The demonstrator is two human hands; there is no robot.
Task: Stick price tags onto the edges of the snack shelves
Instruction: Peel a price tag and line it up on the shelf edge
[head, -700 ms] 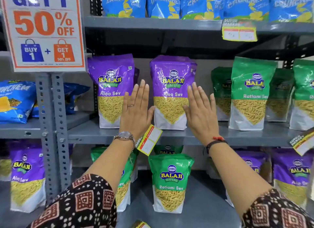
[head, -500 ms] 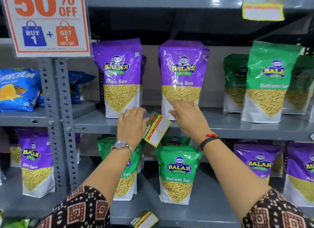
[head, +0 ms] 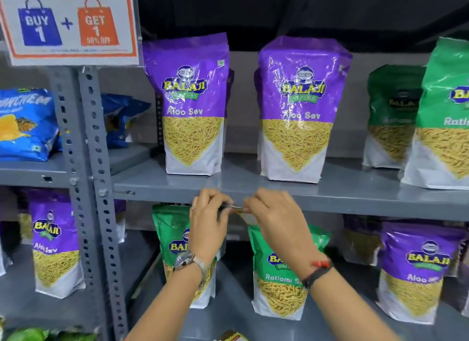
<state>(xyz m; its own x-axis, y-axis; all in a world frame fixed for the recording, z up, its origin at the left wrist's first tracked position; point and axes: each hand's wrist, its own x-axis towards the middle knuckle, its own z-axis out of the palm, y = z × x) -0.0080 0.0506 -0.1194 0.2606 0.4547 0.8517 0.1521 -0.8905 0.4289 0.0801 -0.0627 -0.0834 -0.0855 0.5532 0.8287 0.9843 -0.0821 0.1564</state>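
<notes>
Since half a second ago both hands have dropped from the shelf top to its front lip, and the small yellow-and-white paper price tag (head: pixel 243 213) that stood tilted between them is now pinched between the two hands, mostly hidden.

On the grey metal shelf (head: pixel 342 191) above my hands I see two purple plastic Aloo Sev pouches (head: pixel 189 107) standing upright, each with yellow sev showing through its clear lower part; green Ratlami Sev pouches (head: pixel 441 117) stand to the right. Another green pouch (head: pixel 281 277), also holding sev, stands on the lower shelf behind my wrists.

My left hand (head: pixel 206 226) has its fingers curled in, thumb and forefinger closed on the tag's left end. My right hand (head: pixel 276 219) is likewise curled, fingertips nipping the tag's right end. The tag sits right at the shelf's front edge; I cannot tell whether it touches the metal.
</notes>
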